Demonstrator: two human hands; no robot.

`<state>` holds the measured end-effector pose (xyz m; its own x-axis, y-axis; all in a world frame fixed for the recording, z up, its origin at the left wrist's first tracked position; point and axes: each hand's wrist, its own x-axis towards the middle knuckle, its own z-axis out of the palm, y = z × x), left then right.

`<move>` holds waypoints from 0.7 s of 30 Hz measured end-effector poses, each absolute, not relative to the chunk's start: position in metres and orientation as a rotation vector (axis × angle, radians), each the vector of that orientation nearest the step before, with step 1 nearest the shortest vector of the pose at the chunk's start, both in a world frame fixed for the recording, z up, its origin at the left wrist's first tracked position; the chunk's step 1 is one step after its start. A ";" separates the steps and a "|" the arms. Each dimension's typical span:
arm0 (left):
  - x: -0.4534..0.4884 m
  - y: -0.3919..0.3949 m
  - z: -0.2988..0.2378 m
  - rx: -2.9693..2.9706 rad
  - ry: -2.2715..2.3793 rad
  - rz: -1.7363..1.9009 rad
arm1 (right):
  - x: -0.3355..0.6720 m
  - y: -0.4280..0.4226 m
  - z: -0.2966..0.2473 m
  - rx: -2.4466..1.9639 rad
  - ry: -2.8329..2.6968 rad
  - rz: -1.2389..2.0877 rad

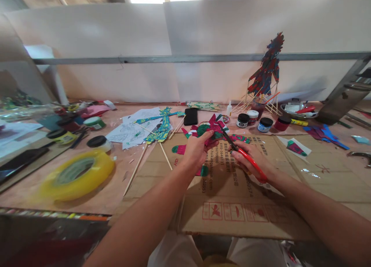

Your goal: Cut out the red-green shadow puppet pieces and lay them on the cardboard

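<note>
My left hand [199, 146] pinches a magenta and green painted paper cutout [204, 129] above the cardboard sheet [226, 193]. In my right hand [246, 158] is a pair of scissors [246, 157] with red handles, its dark blades pointing up and left beside the cutout. Whether the blades touch the paper I cannot tell. Other painted pieces lie under and around my hands, among them a magenta and green strip [240, 137] and a magenta piece with a green end [180, 149].
A yellow tape roll [101, 174] lies left, near a blue paper puppet [162, 125] on sticks. Behind are a black phone [190, 116], paint jars [264, 124] and a red-blue puppet [268, 69] on sticks. A small painted piece [296, 147] lies right.
</note>
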<state>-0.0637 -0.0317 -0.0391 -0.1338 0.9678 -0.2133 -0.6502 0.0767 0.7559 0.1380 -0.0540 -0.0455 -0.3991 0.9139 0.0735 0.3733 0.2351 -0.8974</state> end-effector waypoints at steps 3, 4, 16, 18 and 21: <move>-0.064 -0.031 -0.040 0.484 0.888 1.476 | 0.137 -0.054 -0.045 -1.169 -1.881 1.156; -0.064 -0.031 -0.040 0.486 0.886 1.476 | 0.137 -0.054 -0.045 -1.165 -1.879 1.163; -0.066 -0.031 -0.039 0.512 0.888 1.483 | 0.139 -0.053 -0.047 -1.175 -1.872 1.135; -0.066 -0.031 -0.039 0.520 0.888 1.488 | 0.139 -0.053 -0.048 -1.187 -1.851 1.133; -0.066 -0.030 -0.040 0.547 0.887 1.490 | 0.140 -0.053 -0.050 -1.181 -1.846 1.150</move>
